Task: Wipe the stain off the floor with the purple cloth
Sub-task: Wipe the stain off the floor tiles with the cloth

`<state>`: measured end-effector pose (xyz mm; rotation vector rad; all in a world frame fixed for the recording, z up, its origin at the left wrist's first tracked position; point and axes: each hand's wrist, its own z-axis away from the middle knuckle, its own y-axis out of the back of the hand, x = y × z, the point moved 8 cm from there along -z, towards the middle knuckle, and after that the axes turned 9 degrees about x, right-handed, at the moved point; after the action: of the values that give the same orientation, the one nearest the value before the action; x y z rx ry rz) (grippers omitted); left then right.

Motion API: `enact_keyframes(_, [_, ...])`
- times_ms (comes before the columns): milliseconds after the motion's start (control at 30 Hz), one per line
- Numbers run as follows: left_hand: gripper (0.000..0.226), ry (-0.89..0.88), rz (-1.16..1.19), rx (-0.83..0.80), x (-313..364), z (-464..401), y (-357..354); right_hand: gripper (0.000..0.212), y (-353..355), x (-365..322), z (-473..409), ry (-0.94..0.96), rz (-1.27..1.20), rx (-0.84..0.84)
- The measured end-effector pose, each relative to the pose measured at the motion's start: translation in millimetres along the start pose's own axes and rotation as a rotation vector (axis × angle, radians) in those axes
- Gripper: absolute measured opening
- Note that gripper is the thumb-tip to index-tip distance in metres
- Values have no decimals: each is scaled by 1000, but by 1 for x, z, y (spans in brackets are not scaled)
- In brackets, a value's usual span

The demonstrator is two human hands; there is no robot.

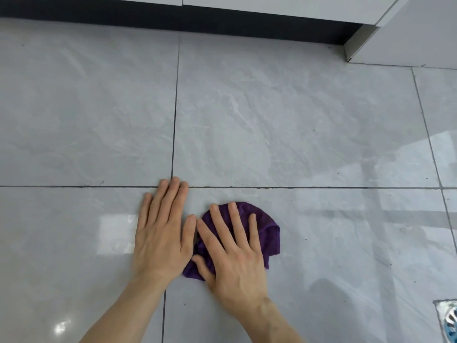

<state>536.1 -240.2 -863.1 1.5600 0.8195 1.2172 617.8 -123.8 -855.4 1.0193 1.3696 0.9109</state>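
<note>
A crumpled purple cloth (268,233) lies on the grey tiled floor (296,120), just below a horizontal grout line. My right hand (235,253) presses flat on top of it, fingers spread, and covers most of the cloth. My left hand (163,231) rests flat on the bare tile just to the left, fingers together, thumb almost touching the right index finger. Any stain under the cloth is hidden. A few tiny dark specks dot the tile to the right of the cloth.
A dark kickboard (173,18) under white cabinets runs along the far edge. A white cabinet corner (395,40) juts out at the top right. A metal floor drain (448,320) sits at the bottom right corner.
</note>
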Motion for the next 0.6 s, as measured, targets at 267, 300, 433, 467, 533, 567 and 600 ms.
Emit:
enact_keyframes(267, [60,-14,13,18,1,1,0,50,1,13,-27,-24,-22,50])
enact_keyframes(300, [59,-13,20,23,1,1,0,50,4,18,-40,-27,-15,61])
enact_keyframes(433, [59,-10,30,24,2,1,1,52,12,52,-99,-80,44,102])
enact_keyframes(467, [59,-10,29,24,2,1,1,52,13,59,-107,-92,52,105])
enact_keyframes(533, [59,-5,26,18,1,1,1,51,14,66,-113,-99,61,113])
enact_keyframes(567, [59,-2,25,15,1,1,1,51,14,67,-112,-107,64,119])
enact_keyframes(600, [59,0,26,15,1,1,1,52,15,68,-111,-121,67,128])
